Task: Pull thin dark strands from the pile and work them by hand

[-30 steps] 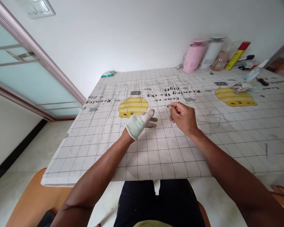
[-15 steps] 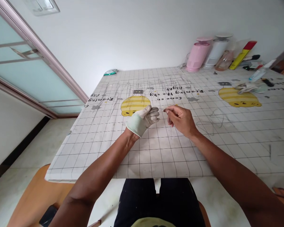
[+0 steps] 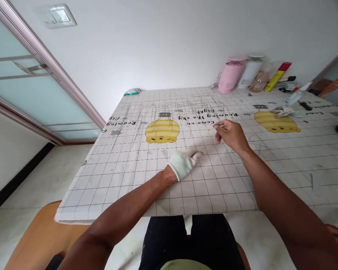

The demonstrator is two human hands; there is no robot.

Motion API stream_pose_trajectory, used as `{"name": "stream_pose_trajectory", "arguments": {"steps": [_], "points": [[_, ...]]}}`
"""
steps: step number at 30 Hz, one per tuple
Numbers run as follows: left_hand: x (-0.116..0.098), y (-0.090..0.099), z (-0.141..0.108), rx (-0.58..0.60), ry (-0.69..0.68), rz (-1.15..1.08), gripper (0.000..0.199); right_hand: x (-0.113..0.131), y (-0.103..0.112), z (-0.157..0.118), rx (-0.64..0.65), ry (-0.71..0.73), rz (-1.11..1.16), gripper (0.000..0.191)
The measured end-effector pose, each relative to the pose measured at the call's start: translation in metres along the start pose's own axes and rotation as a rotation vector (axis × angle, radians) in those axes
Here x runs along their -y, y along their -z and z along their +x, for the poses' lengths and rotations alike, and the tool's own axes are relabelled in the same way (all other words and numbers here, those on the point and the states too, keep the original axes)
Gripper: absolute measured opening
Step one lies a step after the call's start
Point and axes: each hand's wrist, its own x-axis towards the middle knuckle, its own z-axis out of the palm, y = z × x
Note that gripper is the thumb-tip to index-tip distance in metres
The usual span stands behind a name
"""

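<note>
My left hand (image 3: 189,159) wears a pale work glove (image 3: 180,165) with a mint-green cuff. It rests low over the tablecloth, its fingers pressed together and pointing right; whatever they may hold is hidden. Up and to the right, my bare right hand (image 3: 231,134) hovers above the cloth, thumb and forefinger pinched. Anything in that pinch is too fine to make out. Beneath both hands lies the white checked tablecloth (image 3: 124,180), printed with yellow bears and lettering. Thin grey lines, threads or marks, trail across its far part and beside my right wrist.
A crumpled glove (image 3: 290,111) lies at the right, near a clear bottle (image 3: 295,95). Along the wall stand a pink cylindrical device (image 3: 230,76), a white one (image 3: 249,75) and a yellow box with a red end (image 3: 277,77). A green-edged packet (image 3: 132,92) sits at the back left corner.
My gloved left hand has moved down and right, turning so its fingers point right. My right hand has shifted right, still pinched, and the gap between the hands is wider.
</note>
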Motion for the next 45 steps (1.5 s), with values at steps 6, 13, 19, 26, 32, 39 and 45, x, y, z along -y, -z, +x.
{"name": "stream_pose_trajectory", "arguments": {"steps": [6, 13, 19, 26, 32, 39, 45], "points": [[-0.003, -0.002, 0.003, 0.084, 0.014, -0.074, 0.038, 0.001, -0.015, 0.043, 0.032, -0.04, -0.048, 0.016], [-0.002, -0.002, 0.002, 0.071, -0.009, -0.108, 0.036, -0.006, -0.027, 0.103, 0.018, -0.1, -0.11, 0.007], [-0.002, -0.005, 0.002, 0.074, -0.028, -0.15, 0.035, -0.025, -0.017, 0.134, 0.053, -0.166, -0.235, 0.011], [-0.001, -0.007, 0.002, 0.064, -0.036, -0.141, 0.033, -0.045, -0.029, 0.155, 0.088, -0.209, -0.408, 0.007], [0.001, -0.004, 0.0, 0.039, -0.029, -0.124, 0.034, -0.036, -0.015, 0.148, 0.049, -0.127, -0.549, 0.012], [0.004, 0.001, 0.003, 0.077, 0.002, -0.012, 0.038, -0.023, 0.085, 0.087, 0.017, -0.091, -0.635, 0.016], [0.005, 0.003, 0.002, 0.138, -0.055, 0.227, 0.046, -0.033, 0.189, 0.008, 0.035, -0.272, -0.65, 0.011]]}}
